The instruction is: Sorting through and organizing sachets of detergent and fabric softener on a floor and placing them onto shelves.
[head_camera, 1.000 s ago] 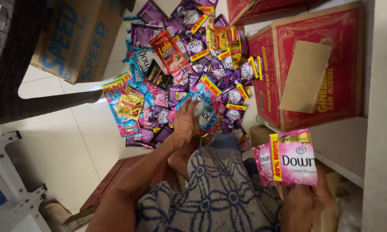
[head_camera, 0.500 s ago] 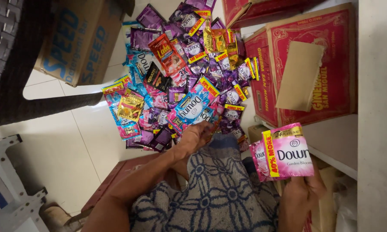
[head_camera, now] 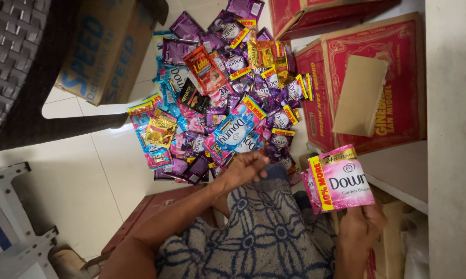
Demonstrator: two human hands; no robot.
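Note:
A heap of small sachets [head_camera: 227, 88], mostly purple with some blue, pink, red and yellow ones, lies on the pale tiled floor. My left hand [head_camera: 245, 168] rests at the near edge of the heap with loosely curled fingers, just below a blue sachet [head_camera: 232, 133], and holds nothing. My right hand [head_camera: 362, 227] grips a stack of pink sachets [head_camera: 341, 178] from below and holds it upright to the right of the heap. A blue and white patterned cloth [head_camera: 264, 237] covers my lap.
A brown cardboard box [head_camera: 103, 51] stands left of the heap beside a dark woven chair [head_camera: 16, 62]. Red cardboard boxes [head_camera: 393, 77] with a tan cardboard piece [head_camera: 359, 95] stand at the right. A white wall edge [head_camera: 452, 129] and a white frame [head_camera: 10, 222] border the space.
My left hand has drawn back from inside the heap to its near edge. My right hand has shifted the pink sachets slightly left and lower.

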